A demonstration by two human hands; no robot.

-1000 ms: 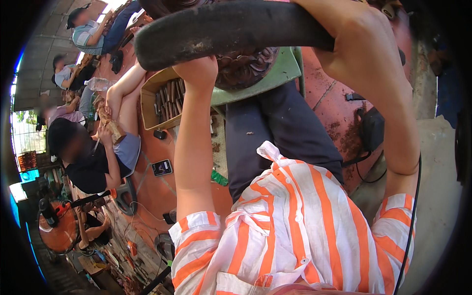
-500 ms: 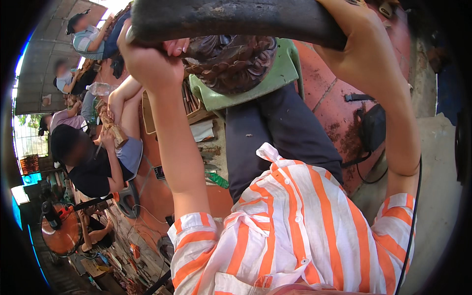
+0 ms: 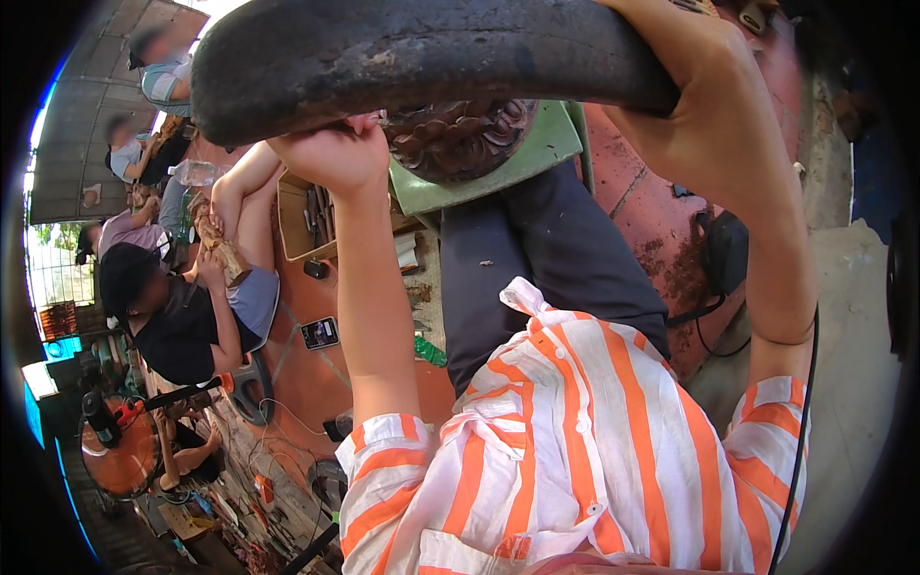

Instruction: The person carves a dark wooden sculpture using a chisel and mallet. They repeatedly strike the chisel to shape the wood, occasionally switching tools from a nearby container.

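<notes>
The fingers of our right hand [image 3: 685, 91] clamp a dark club [image 3: 431, 59], those of our left hand [image 3: 335, 158] curl, whether round anything we cannot tell, and beside them the brown carving [image 3: 460, 144], partly hidden, sits on a green seat [image 3: 508, 174].

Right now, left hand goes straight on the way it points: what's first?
Left hand: probably the dark carved piece. The dark bar hides much of that line, so depth is unclear.
</notes>
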